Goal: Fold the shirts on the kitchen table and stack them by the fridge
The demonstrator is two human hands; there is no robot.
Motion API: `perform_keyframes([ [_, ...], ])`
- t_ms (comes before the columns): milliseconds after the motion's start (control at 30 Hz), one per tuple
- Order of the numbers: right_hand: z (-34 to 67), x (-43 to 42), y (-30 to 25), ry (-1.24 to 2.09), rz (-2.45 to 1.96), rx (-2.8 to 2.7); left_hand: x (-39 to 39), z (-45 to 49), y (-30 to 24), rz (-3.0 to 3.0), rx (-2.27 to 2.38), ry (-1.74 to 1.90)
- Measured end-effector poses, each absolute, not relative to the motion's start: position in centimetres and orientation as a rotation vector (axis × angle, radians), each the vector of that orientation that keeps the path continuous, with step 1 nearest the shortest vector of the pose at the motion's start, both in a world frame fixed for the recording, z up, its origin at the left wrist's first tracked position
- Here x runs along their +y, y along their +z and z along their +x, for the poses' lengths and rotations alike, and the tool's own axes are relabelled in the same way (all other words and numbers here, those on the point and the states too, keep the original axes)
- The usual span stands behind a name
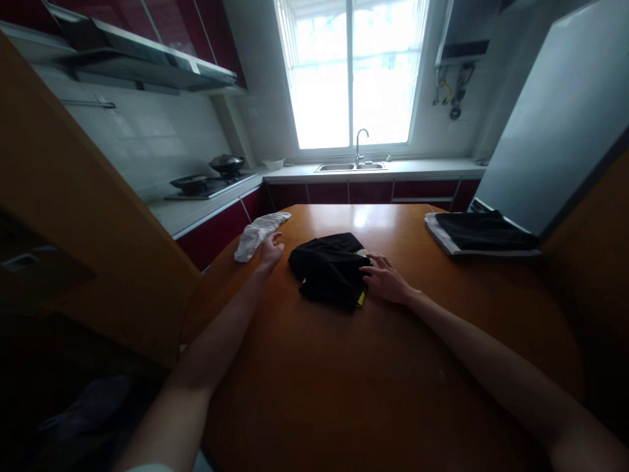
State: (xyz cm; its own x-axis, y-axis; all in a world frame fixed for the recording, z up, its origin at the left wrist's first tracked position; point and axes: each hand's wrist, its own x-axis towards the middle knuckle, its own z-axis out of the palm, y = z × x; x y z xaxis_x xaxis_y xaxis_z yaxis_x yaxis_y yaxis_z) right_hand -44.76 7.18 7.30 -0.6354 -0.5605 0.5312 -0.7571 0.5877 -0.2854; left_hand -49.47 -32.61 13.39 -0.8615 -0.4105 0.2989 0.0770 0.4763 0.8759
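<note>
Though against the black cloth (327,270), right hand (386,278) — grip unclear.

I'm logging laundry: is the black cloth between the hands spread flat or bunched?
Bunched: the black cloth lies heaped and creased on the table.

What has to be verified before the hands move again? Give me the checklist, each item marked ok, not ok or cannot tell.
1. Black garment resting on the table: ok.
2. Black garment smooth and flat: not ok; it lies bunched.
3. Right hand at the garment's right side: ok; whether it grips the fabric, cannot tell.
4. Left hand on the black garment: not ok; it is apart from it, beside the white cloth.
5. Folded stack apart from the black garment: ok.
</note>
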Motion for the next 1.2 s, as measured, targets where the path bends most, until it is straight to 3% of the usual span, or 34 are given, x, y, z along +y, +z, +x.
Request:
perform_keyframes([
  [100,-45.0,6.9,7.0,0.639,1.064,-2.51,-31.1,-49.1,13.4,-0.182,-2.549,-1.27],
  [267,-45.1,6.7,7.0,0.605,0.914,-2.611,-28.1,-48.0,12.3,-0.888,-2.971,-0.773],
  [467,-46.4,7.7,6.7,0.803,0.428,-2.531,-24.2,-47.0,9.6,-1.039,-2.688,-0.812],
  [600,-47.2,8.9,7.1,0.981,0.363,-2.357,-22.7,-46.6,9.3,-1.131,-2.591,-0.809],
  [733,-45.5,8.4,8.6,1.038,0.62,-2.185,-24.6,-47.8,10.7,-0.928,-2.486,-0.839],
  [933,-41.8,5.5,9.9,1.198,1.133,-2.012,-32.8,-49.9,12.8,-0.035,-2.462,-0.812],
  [1067,-43.5,6.0,9.5,1.29,0.675,-1.991,-35.9,-49.8,12.7,0.126,-2.498,-0.8],
  [1200,-45.8,7.8,8.6,1.247,0.301,-2.228,-33.1,-49.5,13.2,0.005,-2.497,-0.788],
])
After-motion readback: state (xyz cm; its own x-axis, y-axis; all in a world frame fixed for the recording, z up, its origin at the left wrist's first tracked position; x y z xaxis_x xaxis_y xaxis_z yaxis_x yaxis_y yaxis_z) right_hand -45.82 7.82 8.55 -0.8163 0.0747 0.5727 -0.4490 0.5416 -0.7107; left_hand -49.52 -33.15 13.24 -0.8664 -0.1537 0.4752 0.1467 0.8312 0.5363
